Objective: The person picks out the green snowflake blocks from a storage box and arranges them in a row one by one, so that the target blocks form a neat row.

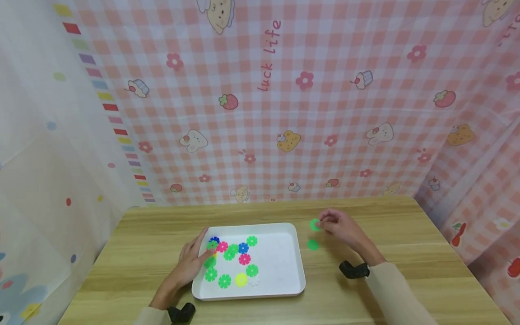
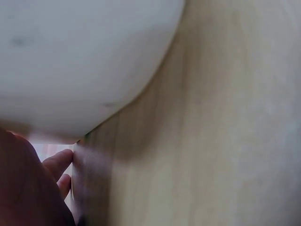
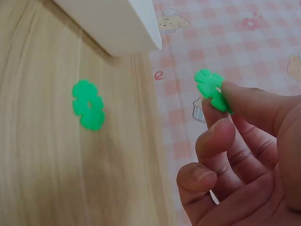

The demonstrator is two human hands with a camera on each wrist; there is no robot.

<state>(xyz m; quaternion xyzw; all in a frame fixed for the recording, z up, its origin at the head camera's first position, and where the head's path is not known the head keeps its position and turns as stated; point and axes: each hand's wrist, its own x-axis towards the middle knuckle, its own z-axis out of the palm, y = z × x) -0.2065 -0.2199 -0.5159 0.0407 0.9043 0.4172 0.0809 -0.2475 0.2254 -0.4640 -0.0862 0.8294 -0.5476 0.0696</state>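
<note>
White tray [image 1: 280, 264] holds green, pink, blue, yellow discs [image 1: 222, 283]

Curtained nook — cartoon cloth [image 1: 260, 113], wd tbl [image 1: 333, 298]

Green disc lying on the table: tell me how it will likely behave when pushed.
The green disc looks thin, so it is probably light. Lying flat, it should slide rather than roll. A matching disc, pinched by the right hand, shows no clear bend, suggesting stiffness.
</note>
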